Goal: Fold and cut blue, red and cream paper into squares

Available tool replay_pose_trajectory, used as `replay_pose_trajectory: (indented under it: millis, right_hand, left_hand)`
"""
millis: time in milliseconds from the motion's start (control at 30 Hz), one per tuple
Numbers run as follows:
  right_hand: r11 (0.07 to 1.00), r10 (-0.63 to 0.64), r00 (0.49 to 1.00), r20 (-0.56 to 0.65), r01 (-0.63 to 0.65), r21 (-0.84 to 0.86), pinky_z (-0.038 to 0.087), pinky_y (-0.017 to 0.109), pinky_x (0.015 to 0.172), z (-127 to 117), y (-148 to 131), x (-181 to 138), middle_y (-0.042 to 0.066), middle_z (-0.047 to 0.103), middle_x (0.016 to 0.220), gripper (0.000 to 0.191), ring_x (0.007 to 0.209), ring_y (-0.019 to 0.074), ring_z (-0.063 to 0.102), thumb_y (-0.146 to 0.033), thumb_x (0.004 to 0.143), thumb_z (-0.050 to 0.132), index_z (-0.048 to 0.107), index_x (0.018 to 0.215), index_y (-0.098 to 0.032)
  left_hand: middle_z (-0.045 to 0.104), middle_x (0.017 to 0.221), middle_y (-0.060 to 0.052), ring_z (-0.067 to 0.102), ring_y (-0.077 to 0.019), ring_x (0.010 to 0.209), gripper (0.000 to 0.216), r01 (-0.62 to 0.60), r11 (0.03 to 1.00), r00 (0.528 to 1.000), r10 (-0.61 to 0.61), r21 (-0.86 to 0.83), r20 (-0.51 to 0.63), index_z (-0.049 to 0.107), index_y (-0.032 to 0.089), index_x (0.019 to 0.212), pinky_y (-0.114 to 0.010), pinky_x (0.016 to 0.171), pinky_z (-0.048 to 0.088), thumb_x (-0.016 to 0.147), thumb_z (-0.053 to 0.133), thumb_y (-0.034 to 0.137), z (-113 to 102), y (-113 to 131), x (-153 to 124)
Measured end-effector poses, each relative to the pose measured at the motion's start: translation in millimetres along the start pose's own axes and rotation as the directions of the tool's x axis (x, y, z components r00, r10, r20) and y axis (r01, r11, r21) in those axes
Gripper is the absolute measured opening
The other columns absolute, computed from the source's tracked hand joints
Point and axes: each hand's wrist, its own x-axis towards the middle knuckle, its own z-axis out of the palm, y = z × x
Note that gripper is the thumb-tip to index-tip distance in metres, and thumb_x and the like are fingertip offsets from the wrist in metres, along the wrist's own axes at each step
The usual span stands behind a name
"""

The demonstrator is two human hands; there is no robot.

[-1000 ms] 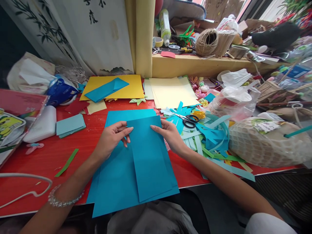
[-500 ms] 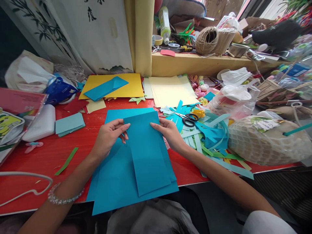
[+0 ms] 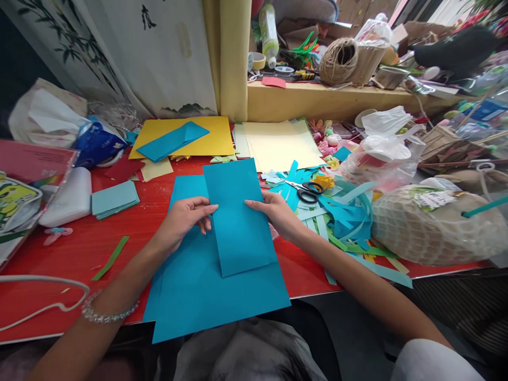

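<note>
A folded blue sheet of paper (image 3: 240,227) is held up between both hands, its long sides running toward me. My left hand (image 3: 186,219) pinches its left edge with thumb and fingers. On the opposite edge, my right hand (image 3: 275,211) grips with the thumb on top and the fingers behind. Larger blue sheets (image 3: 198,312) lie beneath on the table, jutting over its front edge. Black-handled scissors (image 3: 307,193) rest on blue paper strips to the right of my right hand.
The red table (image 3: 51,259) carries a stack of light-blue cards (image 3: 115,198) at left. Behind are a yellow sheet (image 3: 214,135) with a folded blue piece on it, and cream sheets (image 3: 283,145). Cut paper strips (image 3: 345,217) and a netted bundle (image 3: 432,227) crowd the right.
The folded blue sheet has moved away from me, up over the larger sheets. Both hands now grip it lower along its sides.
</note>
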Motion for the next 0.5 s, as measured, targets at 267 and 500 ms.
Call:
replay_pose_trajectory:
  millis: [267, 500]
  right_hand:
    - [0.987, 0.132, 0.991, 0.013, -0.130, -0.100, 0.051, 0.043, 0.090, -1.4, -2.3, 0.5, 0.010, 0.064, 0.114, 0.033, 0.096, 0.0227, 0.063, -0.029, 0.076, 0.068, 0.064, 0.106, -0.016]
    - [0.994, 0.081, 0.997, -0.002, -0.081, -0.076, 0.052, 0.042, 0.089, -1.1, 0.5, 0.6, 0.008, 0.063, 0.115, 0.036, 0.100, 0.0235, 0.062, -0.031, 0.074, 0.069, 0.064, 0.108, -0.019]
  left_hand:
    - [0.059, 0.056, 0.002, 0.056, -0.0118, 0.049, 0.027, -0.122, 0.991, 0.978, 0.110, -0.058, -0.175, 0.061, 0.015, 0.085, -0.021, 0.042, 0.043, 0.068, 0.072, 0.033, -6.4, 0.3, 1.4]
    - [0.059, 0.052, 0.000, 0.053, -0.0108, 0.048, 0.026, -0.091, 0.995, 0.992, 0.094, 0.042, -0.085, 0.058, 0.016, 0.070, -0.021, 0.045, 0.043, 0.071, 0.068, 0.040, -4.3, 0.2, 0.7]
